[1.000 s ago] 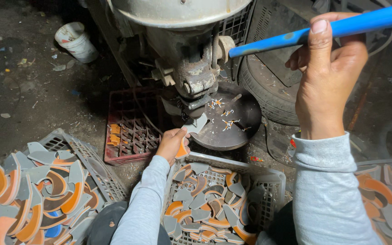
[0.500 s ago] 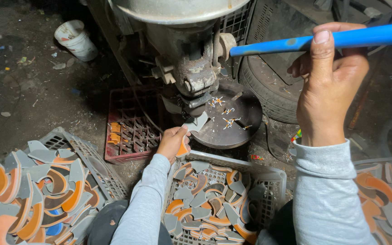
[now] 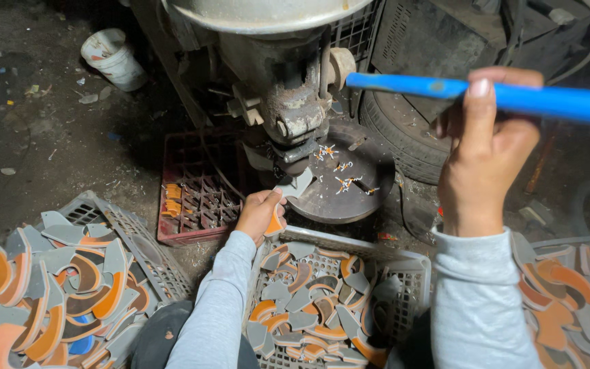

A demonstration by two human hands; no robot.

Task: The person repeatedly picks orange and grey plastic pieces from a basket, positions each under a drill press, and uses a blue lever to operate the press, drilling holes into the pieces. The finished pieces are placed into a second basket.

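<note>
My right hand (image 3: 487, 147) grips a long blue lever handle (image 3: 486, 94) that runs to a grimy metal press machine (image 3: 288, 89). My left hand (image 3: 259, 213) holds a curved grey and orange piece (image 3: 293, 187) under the press head, at the edge of a round dark metal plate (image 3: 349, 184). A few small fasteners lie on that plate. Directly below my arms sits a grey plastic crate (image 3: 404, 270) with several more curved grey and orange pieces.
A red plastic crate (image 3: 192, 198) stands left of the press, with a few orange bits inside. Grey crates heaped with the same curved pieces sit at the lower left (image 3: 49, 294) and lower right (image 3: 568, 294). A white bucket (image 3: 112, 60) and a tyre (image 3: 404, 147) stand behind.
My right hand has brought the blue lever handle downward. My left hand stays at the press head with the piece.
</note>
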